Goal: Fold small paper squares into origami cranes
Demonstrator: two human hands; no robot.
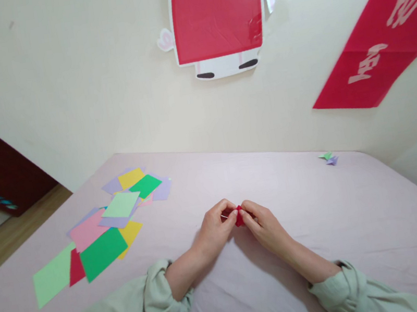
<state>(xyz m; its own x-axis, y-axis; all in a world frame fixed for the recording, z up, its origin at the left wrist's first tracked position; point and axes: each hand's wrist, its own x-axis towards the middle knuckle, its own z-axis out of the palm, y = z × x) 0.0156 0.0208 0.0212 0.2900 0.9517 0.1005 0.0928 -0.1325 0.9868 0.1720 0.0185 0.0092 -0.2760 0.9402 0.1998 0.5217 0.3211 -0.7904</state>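
Between my two hands is a small folded piece of red paper [239, 216], held just above the cloth-covered surface. My left hand [219, 222] pinches its left side between thumb and fingers. On the right side, my right hand [260, 219] grips it the same way, with the thumb on the near face. Most of the paper is covered by the fingertips, so its exact folded shape is hidden. A thin white edge shows by the left fingers.
Several coloured paper sheets [105, 254] lie overlapping at the left. Two small folded paper pieces [328, 158], one green and one purple, sit at the far right. A pale pink cloth [181, 181] covers the surface, which meets a wall [103, 88] with red decorations.
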